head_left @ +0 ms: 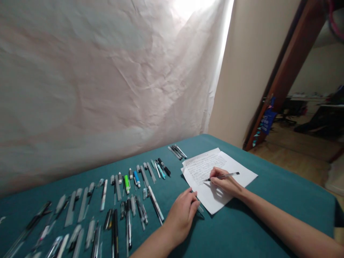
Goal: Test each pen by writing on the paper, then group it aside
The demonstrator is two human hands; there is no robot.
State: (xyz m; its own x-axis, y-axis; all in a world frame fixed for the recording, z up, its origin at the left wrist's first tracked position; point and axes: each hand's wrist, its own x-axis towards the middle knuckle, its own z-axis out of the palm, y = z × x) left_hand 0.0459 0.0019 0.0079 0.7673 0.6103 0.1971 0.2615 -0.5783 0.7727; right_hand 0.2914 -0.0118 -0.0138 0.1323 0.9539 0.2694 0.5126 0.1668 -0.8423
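Holding a pen [227, 175] near its point; right hand's [223, 182] grip is together, clamped on the barrel, tail toward 3 o'clock. Tip is at the paper [208, 195], contact too small to confirm, near the end of the handwriting [201, 165]. Low hold probably gives finer tip control. Paper looks like overlapping sheets, slightly askew. Left hand [182, 211] at the paper's 8 o'clock, fingertips by its edge, perhaps a steadying rest; slim pen [201, 210] pokes out under the fingers, cannot tell if gripped or just covered. Loose pens and markers [127, 184] in rough rows, 8 to 9 o'clock, likely spaced to keep them separate. Small bunch of pens [177, 152] at 10 o'clock. All on a green tabletop [228, 233]. Hanging sheet [120, 79] at 11, door frame [295, 57] at 1.
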